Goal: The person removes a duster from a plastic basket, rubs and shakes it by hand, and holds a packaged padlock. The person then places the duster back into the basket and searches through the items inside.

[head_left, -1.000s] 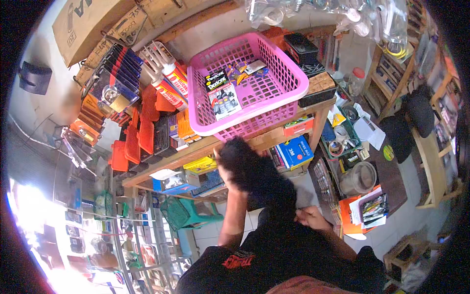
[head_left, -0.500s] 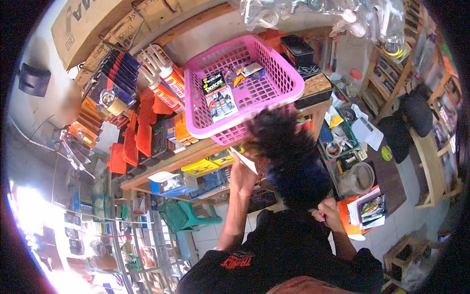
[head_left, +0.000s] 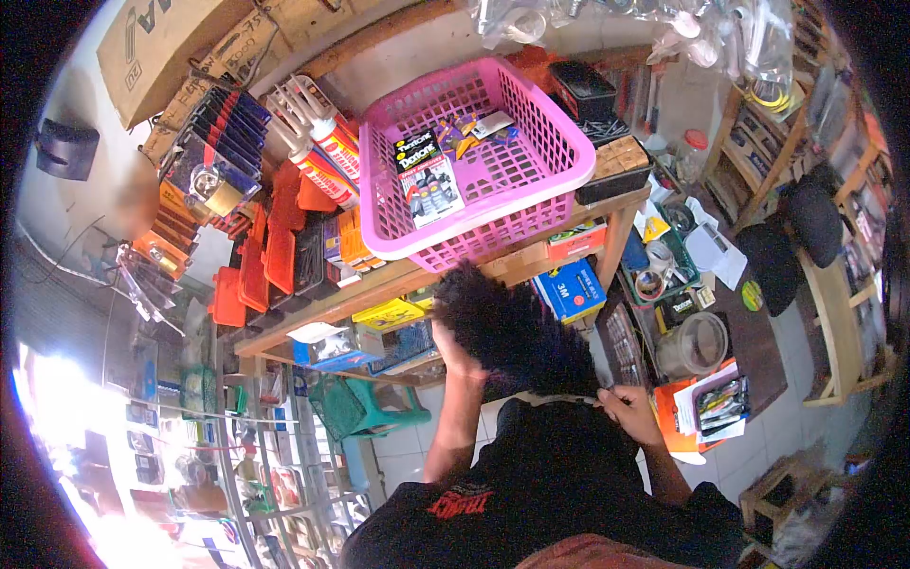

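My left hand is raised below the front edge of the pink basket. Dark hair covers its fingers, so anything in them is hidden. Over to the right, my right hand has its fingers pinched together, close to the end of a thin pale strip at the collar of the black shirt; what the fingers hold is too small to name. Inside the basket lie black-and-yellow packets, a white printed card and small purple-and-orange packets.
A wooden shelf holds the basket, red bins and sealant tubes. Beneath it are a blue 3M box and a green stool. At the right, a dark table bears a clear tub and papers.
The dark hair has moved up and left over my left hand, hiding the folded pale paper seen there half a second ago. My right hand has shifted slightly.
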The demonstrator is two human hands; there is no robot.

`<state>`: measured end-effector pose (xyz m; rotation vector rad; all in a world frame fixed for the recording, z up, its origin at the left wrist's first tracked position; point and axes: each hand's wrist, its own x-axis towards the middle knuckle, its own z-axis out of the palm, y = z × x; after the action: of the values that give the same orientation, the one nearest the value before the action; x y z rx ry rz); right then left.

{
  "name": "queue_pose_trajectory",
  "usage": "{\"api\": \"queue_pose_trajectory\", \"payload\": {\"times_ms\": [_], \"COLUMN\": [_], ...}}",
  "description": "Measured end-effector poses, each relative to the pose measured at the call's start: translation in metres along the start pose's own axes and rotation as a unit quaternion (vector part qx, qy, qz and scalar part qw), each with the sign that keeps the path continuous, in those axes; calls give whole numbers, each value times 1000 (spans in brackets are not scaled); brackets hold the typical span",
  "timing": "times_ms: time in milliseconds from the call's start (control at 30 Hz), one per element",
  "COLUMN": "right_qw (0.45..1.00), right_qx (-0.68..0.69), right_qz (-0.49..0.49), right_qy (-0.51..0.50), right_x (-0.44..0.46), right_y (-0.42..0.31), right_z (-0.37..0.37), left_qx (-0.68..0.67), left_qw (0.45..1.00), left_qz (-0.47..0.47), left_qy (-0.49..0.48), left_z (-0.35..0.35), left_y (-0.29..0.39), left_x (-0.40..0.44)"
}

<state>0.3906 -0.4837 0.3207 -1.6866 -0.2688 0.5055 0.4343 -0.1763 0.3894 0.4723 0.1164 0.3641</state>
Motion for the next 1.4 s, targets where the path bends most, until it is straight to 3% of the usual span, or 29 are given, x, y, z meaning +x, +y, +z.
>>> {"api": "queue_pose_trajectory", "payload": {"times_ms": [200,300,400,500,600,700,800,867,900,933,1000,1033,1067,1133,1167,1233,1300,1333,1400], "right_qw": [998,995,999,996,996,990,990,993,994,995,993,995,994,992,995,996,997,996,996], "right_qx": [-45,-91,-48,-10,-53,-139,-141,-108,-93,-96,-101,-103,-105,-94,-90,-83,-77,-72,-82], "right_qz": [-44,-31,-23,-93,-72,-6,-20,-34,-43,-34,-11,-4,3,11,6,-7,-29,-38,-28], "right_qy": [-6,-15,-2,-1,12,38,-8,-26,-33,-3,55,20,-15,-79,-44,23,-14,-32,-34], "right_x": [8,16,20,19,19,13,2,3,5,6,6,5,4,4,3,6,10,10,7], "right_y": [6,11,-3,-11,2,-2,-19,8,15,18,15,13,12,3,-4,-16,9,21,11], "right_z": [-1,-3,8,16,10,-6,1,3,2,-3,-8,-8,-8,-10,-9,-9,-4,-2,-1], "left_qx": [-36,-16,73,118,-6,30,-6,-39,-55,9,101,145,89,14,-24,26,75,-133,-51], "left_qw": [992,996,996,992,997,998,995,985,976,975,992,974,994,998,993,999,988,988,993], "left_qz": [86,-23,19,-11,23,50,80,79,79,23,80,106,44,28,20,38,53,-46,-15], "left_qy": [-81,-80,-57,-37,-68,3,-53,-147,-196,-219,18,139,55,-56,-113,4,127,-66,-105], "left_z": [-1,2,-6,-26,-29,9,11,-58,-40,-23,23,30,6,-9,-7,-1,5,-23,-22], "left_y": [-14,-22,-37,-38,-30,-7,-3,1,8,11,13,12,15,15,17,16,15,22,20], "left_x": [-7,-21,-24,-14,-11,-3,-1,19,23,13,4,2,5,13,15,17,14,14,15]}}
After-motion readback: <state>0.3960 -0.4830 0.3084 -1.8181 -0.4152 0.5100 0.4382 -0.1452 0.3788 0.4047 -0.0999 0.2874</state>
